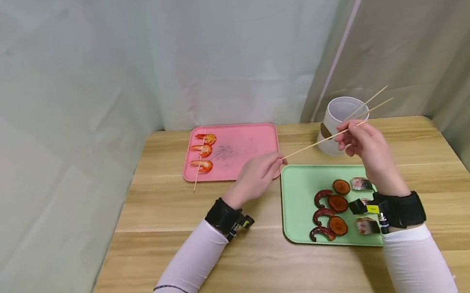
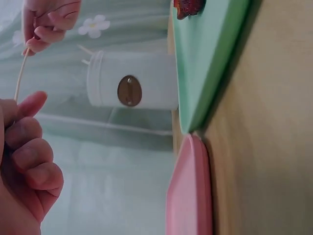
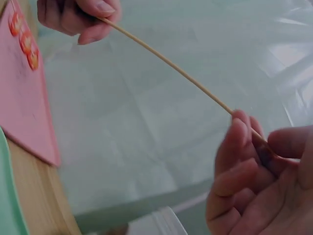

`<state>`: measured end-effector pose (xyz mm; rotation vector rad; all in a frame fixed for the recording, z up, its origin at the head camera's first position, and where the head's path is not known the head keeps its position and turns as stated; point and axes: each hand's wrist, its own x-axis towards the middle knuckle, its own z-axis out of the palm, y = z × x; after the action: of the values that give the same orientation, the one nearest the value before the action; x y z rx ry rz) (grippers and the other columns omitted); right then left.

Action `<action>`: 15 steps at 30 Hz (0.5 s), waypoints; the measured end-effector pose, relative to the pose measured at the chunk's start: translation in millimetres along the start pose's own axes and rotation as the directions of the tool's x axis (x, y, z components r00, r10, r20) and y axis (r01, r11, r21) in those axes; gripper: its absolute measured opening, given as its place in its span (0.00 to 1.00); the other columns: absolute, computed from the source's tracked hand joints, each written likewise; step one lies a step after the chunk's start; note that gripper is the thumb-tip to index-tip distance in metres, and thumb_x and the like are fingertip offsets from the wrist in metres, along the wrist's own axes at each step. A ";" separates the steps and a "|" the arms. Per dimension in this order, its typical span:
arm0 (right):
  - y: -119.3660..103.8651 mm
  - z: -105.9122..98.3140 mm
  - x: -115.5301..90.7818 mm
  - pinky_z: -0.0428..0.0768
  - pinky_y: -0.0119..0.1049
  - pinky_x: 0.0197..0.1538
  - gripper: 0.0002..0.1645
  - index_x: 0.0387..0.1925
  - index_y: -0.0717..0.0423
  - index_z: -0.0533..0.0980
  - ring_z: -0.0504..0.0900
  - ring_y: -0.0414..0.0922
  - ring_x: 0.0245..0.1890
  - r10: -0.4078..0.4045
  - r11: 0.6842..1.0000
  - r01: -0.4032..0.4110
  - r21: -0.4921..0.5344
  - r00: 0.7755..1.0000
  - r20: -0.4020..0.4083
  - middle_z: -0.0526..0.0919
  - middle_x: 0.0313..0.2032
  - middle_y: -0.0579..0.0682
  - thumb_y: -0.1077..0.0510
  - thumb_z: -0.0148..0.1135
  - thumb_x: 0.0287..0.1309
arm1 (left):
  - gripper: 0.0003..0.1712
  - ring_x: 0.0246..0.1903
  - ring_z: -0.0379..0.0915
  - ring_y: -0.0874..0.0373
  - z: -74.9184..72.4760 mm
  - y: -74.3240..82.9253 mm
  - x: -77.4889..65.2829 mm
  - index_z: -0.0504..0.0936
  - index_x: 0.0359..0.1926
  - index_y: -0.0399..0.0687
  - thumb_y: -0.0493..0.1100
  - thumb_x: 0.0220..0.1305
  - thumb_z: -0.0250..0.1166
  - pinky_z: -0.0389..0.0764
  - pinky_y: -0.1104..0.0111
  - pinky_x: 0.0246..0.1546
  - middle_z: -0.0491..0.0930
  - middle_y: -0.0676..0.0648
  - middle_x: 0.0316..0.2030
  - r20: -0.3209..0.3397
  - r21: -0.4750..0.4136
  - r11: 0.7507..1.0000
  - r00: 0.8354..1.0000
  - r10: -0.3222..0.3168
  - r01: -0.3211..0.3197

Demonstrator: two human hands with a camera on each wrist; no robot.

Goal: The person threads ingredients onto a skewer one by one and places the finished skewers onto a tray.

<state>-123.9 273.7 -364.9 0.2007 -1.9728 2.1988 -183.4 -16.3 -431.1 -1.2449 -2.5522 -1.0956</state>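
A thin bamboo skewer (image 1: 305, 148) stretches between the two hands, above the trays. My left hand (image 1: 259, 173) pinches its left end between thumb and fingers, over the corner where the trays meet. Toward the other end, my right hand (image 1: 365, 150) pinches it with thumb and fingertips, in front of the white cup (image 1: 330, 127). In the right wrist view the bare skewer (image 3: 168, 62) runs slightly bent from hand to hand. Below lies the green tray (image 1: 298, 178) with octopus tentacles (image 1: 322, 215), round brown slices (image 1: 338, 203) and grey-pink pieces (image 1: 360, 183).
On the pink tray (image 1: 256, 139) at the back left, three shrimp (image 1: 201, 150) are threaded on a skewer that overhangs the front rim. More skewers (image 1: 376, 95) stick out of the cup. Curtains (image 1: 225, 69) hang behind the wooden table (image 1: 250, 271).
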 end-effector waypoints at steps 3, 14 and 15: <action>7.5 10.5 -5.1 0.73 0.31 0.35 0.18 0.50 0.59 0.80 0.82 0.41 0.34 0.016 0.999 -0.014 -0.039 0.998 0.064 0.89 0.37 0.46 0.50 0.50 0.85 | 0.14 0.41 0.82 0.58 -5.7 -3.3 -19.4 0.85 0.49 0.46 0.41 0.85 0.52 0.81 0.59 0.46 0.87 0.50 0.40 -0.007 0.000 1.000 1.000 -0.020 0.020; 25.8 33.0 -16.4 0.76 0.33 0.39 0.22 0.57 0.58 0.78 0.84 0.45 0.39 0.096 0.972 -0.047 -0.232 0.974 0.203 0.90 0.48 0.50 0.47 0.45 0.87 | 0.14 0.45 0.85 0.53 -15.5 -15.8 -51.6 0.84 0.49 0.43 0.40 0.85 0.52 0.82 0.58 0.50 0.88 0.44 0.44 0.015 -0.080 0.996 0.999 -0.044 0.045; 26.9 34.2 -16.4 0.76 0.33 0.39 0.22 0.57 0.58 0.78 0.84 0.45 0.39 0.103 0.971 -0.054 -0.234 0.974 0.200 0.90 0.49 0.51 0.47 0.45 0.87 | 0.14 0.46 0.85 0.53 -15.9 -16.8 -52.6 0.85 0.49 0.43 0.40 0.85 0.52 0.83 0.58 0.51 0.88 0.45 0.44 0.013 -0.079 0.996 0.999 -0.048 0.048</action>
<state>-114.6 236.2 -390.8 0.3409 -2.3659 2.0480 -164.0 -67.6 -448.6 -1.2164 -2.5835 -1.2146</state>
